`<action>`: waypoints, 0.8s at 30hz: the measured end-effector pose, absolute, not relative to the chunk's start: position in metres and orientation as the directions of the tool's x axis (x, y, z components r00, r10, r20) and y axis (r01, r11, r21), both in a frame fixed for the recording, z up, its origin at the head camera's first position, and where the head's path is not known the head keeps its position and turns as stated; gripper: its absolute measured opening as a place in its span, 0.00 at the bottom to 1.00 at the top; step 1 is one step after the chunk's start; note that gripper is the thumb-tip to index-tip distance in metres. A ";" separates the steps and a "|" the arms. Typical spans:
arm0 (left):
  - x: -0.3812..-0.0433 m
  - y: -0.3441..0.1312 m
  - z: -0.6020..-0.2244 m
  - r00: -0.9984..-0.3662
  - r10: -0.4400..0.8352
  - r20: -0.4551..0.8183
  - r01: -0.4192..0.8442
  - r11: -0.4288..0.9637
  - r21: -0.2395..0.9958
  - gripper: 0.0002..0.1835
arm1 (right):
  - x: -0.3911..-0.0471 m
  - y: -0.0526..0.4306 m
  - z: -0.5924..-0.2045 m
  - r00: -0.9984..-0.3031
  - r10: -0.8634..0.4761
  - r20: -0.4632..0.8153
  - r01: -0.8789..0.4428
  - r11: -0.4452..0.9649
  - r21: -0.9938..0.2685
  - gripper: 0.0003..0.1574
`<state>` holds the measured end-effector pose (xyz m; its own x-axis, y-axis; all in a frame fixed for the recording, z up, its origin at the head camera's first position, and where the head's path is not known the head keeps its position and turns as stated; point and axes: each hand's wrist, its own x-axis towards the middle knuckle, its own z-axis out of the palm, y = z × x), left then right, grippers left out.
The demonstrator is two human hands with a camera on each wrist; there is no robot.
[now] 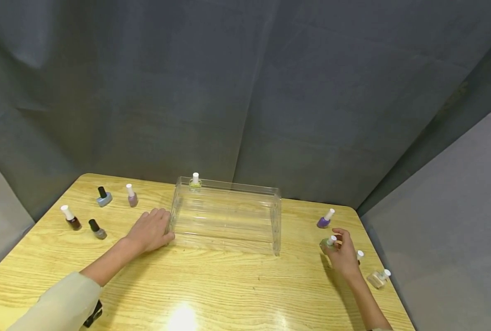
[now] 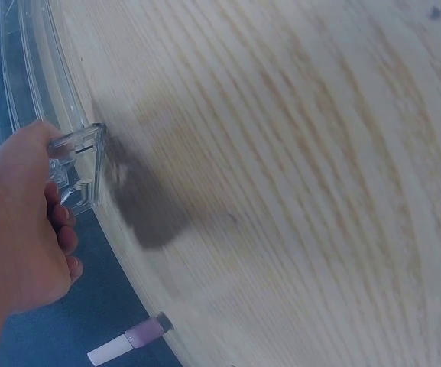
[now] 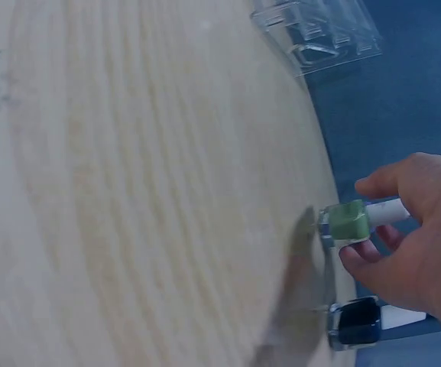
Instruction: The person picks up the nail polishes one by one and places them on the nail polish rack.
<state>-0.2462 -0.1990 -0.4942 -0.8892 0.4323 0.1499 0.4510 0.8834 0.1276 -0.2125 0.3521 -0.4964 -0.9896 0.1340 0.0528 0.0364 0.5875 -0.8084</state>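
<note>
A clear acrylic rack (image 1: 225, 250) with stepped tiers stands at the table's middle back. My left hand (image 1: 151, 230) grips its left side; in the left wrist view the thumb (image 2: 40, 141) lies over the rack's edge and the other fingers are curled beside it. A yellow-green nail polish bottle (image 1: 195, 183) with a white cap sits at the rack's top left. On the right, my right hand (image 1: 345, 257) is around a green nail polish bottle (image 3: 349, 222) with a white cap. Thumb and forefinger stand apart on either side of it, with gaps visible.
Near my right hand are a purple bottle (image 1: 323, 222), a dark bottle (image 3: 358, 323) partly hidden in the head view, and a beige bottle (image 1: 376, 279). Toward the left stand blue (image 1: 104, 199), mauve (image 1: 133, 200), dark red (image 1: 75, 224) and grey (image 1: 100, 234) bottles. A black object (image 1: 93, 315) lies by my left sleeve.
</note>
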 end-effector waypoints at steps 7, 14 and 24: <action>-0.246 -0.199 -0.493 -0.889 0.435 0.140 0.453 0.881 0.135 0.16 | -0.213 0.354 -0.512 -0.985 0.165 0.053 0.046 0.541 -0.840 0.37; -0.245 -0.198 -0.492 -0.890 0.435 0.138 0.452 0.882 0.136 0.16 | -0.214 0.354 -0.518 -0.979 0.191 0.072 0.047 0.555 -0.830 0.34; -0.245 -0.198 -0.492 -0.886 0.438 0.149 0.457 0.879 0.134 0.17 | -0.213 0.349 -0.518 -0.968 0.233 0.094 0.057 0.568 -0.821 0.31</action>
